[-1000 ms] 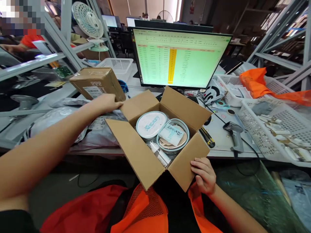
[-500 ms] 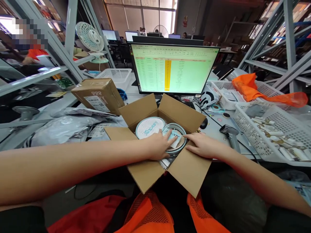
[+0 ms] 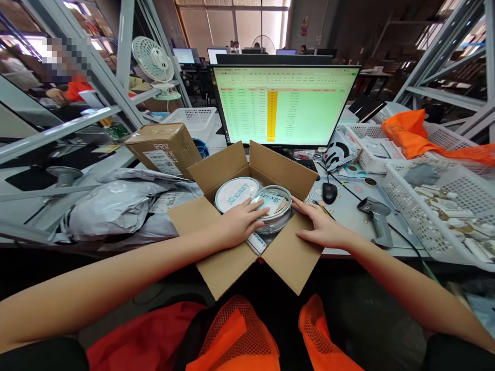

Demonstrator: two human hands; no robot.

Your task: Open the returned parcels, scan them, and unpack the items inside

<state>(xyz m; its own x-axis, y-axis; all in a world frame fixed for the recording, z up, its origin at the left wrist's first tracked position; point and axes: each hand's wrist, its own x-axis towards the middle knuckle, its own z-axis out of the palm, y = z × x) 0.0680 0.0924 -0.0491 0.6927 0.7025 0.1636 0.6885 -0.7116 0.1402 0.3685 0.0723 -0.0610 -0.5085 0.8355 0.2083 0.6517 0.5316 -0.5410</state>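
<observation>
"Left hand (image 3: 242,221) is sliding back from the middle of the clear round tub (image 3: 274,203) since that earlier look, right?"

"Yes! Its spread fingers are touching the near left side. Nothing is getting clenched."

"What is the right hand (image 3: 319,226) doing?"

"It's reaching the tub's other edge with loose fingers. I can't tell if any are hooking under."

"What is sitting closer to us?"

"Box flaps (image 3: 292,255) are sticking out below both hands, and a small packet (image 3: 258,243) is peeking out between. The tub is sitting inside the box, seeming to lean by the white-lidded tub (image 3: 236,193)."

"So how are good hands working?"

"I'm guessing they're pushing softly on both sides, keeping it flat and not pinching the packet."

"And farther off?"

"A scanner (image 3: 377,216) is lying right of the right hand, and a screen (image 3: 286,111) is glowing past both."
</observation>
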